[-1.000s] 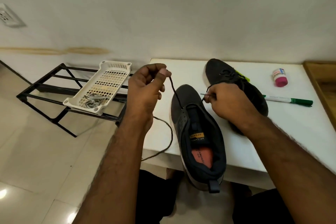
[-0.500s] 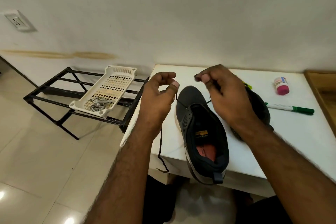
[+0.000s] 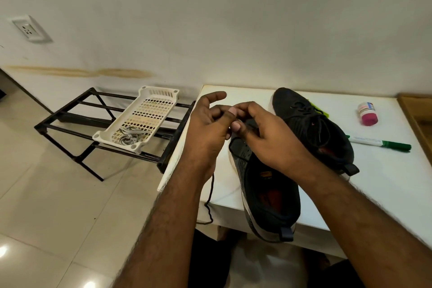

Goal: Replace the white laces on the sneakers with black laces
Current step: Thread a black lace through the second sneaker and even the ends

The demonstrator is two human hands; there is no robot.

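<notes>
Presently both hands meet above the toe end of the near sneaker (image 3: pixel 268 184), which lies on the white table (image 3: pixel 385 184) under the right forearm. The right hand (image 3: pixel 268 133) has thumb and fingers curled together, apparently pinching the black lace (image 3: pixel 210 199); the contact point is hidden. The left hand (image 3: pixel 205 128) closes its thumb against the same spot, forefinger raised; its hold on the lace cannot be confirmed. Slack trails below the left wrist and over the table edge. The far sneaker (image 3: pixel 311 124), beyond the right hand, is already laced black. Recommendation: pinch near the lace tip, feed it squarely through the eyelet, draw both ends even, and keep the slack untwisted.
</notes>
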